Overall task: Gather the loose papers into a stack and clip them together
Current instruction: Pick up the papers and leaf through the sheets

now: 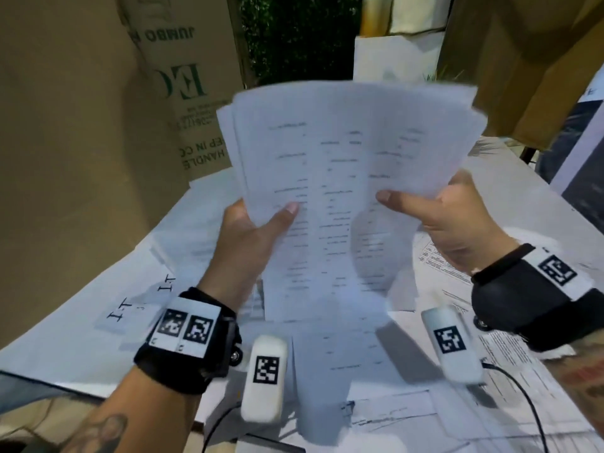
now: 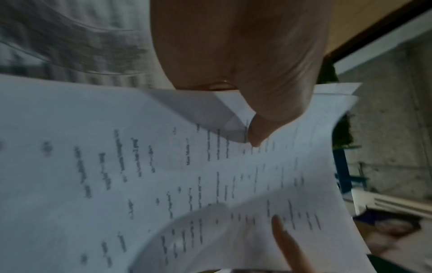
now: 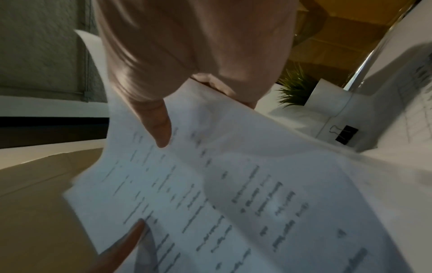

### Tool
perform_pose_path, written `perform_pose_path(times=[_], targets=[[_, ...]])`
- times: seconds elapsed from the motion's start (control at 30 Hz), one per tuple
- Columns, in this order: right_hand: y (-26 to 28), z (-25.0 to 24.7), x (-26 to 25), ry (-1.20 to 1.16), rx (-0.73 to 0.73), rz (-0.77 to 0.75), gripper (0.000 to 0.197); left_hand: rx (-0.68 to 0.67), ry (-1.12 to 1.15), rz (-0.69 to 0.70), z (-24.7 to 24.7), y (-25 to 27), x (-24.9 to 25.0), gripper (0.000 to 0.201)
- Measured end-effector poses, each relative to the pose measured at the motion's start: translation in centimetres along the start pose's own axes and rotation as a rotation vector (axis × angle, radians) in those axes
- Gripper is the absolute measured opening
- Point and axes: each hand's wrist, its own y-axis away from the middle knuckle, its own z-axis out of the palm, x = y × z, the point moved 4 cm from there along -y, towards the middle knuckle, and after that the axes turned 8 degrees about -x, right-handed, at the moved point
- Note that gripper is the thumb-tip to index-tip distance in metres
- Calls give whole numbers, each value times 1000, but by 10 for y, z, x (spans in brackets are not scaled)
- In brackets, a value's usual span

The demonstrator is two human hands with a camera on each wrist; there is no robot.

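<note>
A loose stack of printed white papers [image 1: 346, 165] is held up above the table, its sheets fanned unevenly at the top. My left hand [image 1: 251, 230] pinches its left edge with the thumb on the front sheet. My right hand [image 1: 451, 220] pinches the right edge the same way. The left wrist view shows the left thumb [image 2: 257, 127] pressing on the papers [image 2: 140, 175]. In the right wrist view the right thumb [image 3: 156, 127] lies on the papers [image 3: 222, 184], and a black binder clip [image 3: 346, 134] lies on the table beyond.
More printed sheets [image 1: 510, 348] cover the white table [image 1: 81, 338] beneath the hands. Cardboard boxes [image 1: 81, 125] stand at the back left and right. A small green plant [image 3: 294, 88] and a white box [image 3: 327, 96] sit near the clip. A black cable [image 1: 529, 403] runs at the front right.
</note>
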Motion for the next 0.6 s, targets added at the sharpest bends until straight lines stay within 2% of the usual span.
perform_pose_path(times=[0.1, 0.2, 0.43, 0.53, 0.6], targets=[[3, 2, -6, 33, -15, -29, 34, 9, -133, 49, 7, 2, 8, 10], [2, 3, -13, -3, -9, -66, 31, 52, -98, 107, 7, 0, 20, 10], [6, 8, 17, 139, -61, 138, 25, 81, -96, -60, 10, 15, 6, 12], [-10, 13, -10, 178, -47, 51, 26, 98, -98, 22, 9, 20, 33, 16], [-29, 22, -41, 233, -106, -44, 24, 149, 67, 12, 3, 23, 50, 10]])
